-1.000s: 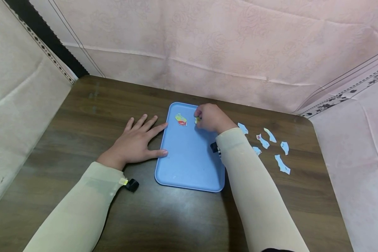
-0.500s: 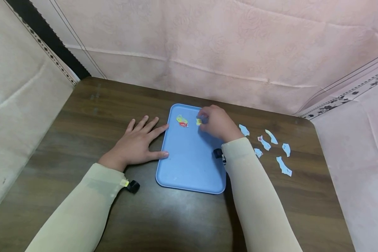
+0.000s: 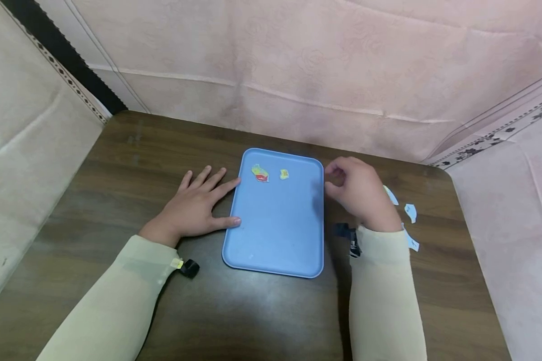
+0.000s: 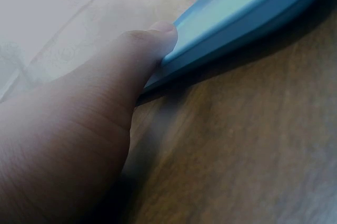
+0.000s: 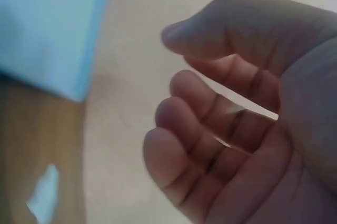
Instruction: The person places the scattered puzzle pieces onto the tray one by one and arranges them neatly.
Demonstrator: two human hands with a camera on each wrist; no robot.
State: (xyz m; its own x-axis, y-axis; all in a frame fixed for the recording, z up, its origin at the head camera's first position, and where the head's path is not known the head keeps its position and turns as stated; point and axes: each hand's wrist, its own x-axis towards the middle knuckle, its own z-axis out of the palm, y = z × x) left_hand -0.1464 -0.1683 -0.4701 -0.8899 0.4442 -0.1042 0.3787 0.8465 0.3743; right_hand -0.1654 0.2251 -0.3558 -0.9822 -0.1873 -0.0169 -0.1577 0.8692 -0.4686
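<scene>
A light blue tray [image 3: 275, 225] lies on the table. Near its far end are a yellow, green and red paper piece [image 3: 260, 173] and, apart from it, a small yellow piece [image 3: 284, 174]. My left hand [image 3: 191, 208] lies flat with fingers spread, its index fingertip and thumb touching the tray's left rim. In the left wrist view the thumb [image 4: 142, 56] rests on that rim. Just beyond the tray's right edge hovers my right hand [image 3: 359, 193], fingers loosely curled. The right wrist view shows nothing between thumb and fingers.
Irregular pale blue paper pieces lie right of the tray: one [image 3: 410, 212] in the open, others [image 3: 391, 195] partly covered by my right hand and forearm. The brown table [image 3: 253, 316] meets pale cloth [image 3: 298, 65] at its back and sides.
My right hand has let go of the small yellow piece, which stays on the tray, and has moved right, past the tray's edge. My left hand has kept its place.
</scene>
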